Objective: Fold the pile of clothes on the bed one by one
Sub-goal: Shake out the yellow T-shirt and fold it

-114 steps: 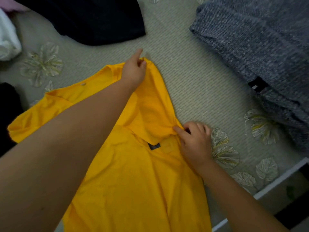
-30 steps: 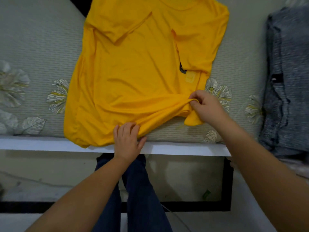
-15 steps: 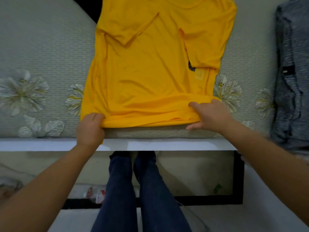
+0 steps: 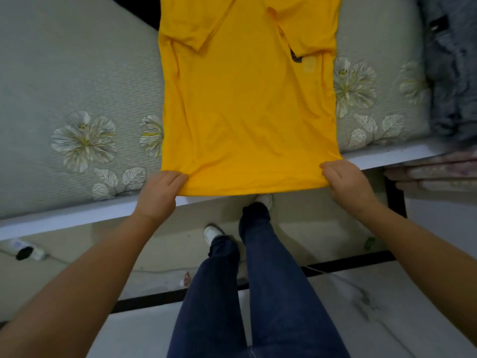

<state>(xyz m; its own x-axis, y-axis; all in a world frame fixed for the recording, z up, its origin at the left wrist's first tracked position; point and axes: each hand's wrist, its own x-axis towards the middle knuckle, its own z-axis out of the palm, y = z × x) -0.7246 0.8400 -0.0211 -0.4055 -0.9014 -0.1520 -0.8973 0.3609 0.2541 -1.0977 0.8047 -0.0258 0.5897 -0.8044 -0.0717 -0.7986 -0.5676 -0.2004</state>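
Observation:
A yellow T-shirt (image 4: 247, 99) lies flat on the bed, both sleeves folded inward onto its body. Its hem hangs a little past the bed's white front edge (image 4: 77, 218). My left hand (image 4: 160, 195) grips the hem's left corner. My right hand (image 4: 346, 182) grips the hem's right corner. The hem is stretched straight between the two hands. The shirt's collar end runs out of view at the top.
The mattress cover (image 4: 77, 86) is grey-green with embroidered flowers. A grey knitted garment (image 4: 451, 73) lies at the right edge of the bed. A dark garment (image 4: 144, 9) shows at the top left. My legs in blue jeans (image 4: 258, 293) stand on the floor below.
Both hands have pulled the hem toward me, past the bed's edge, and the shirt now lies straight and smooth. Earlier the hem was bunched and my left hand was nearer the middle.

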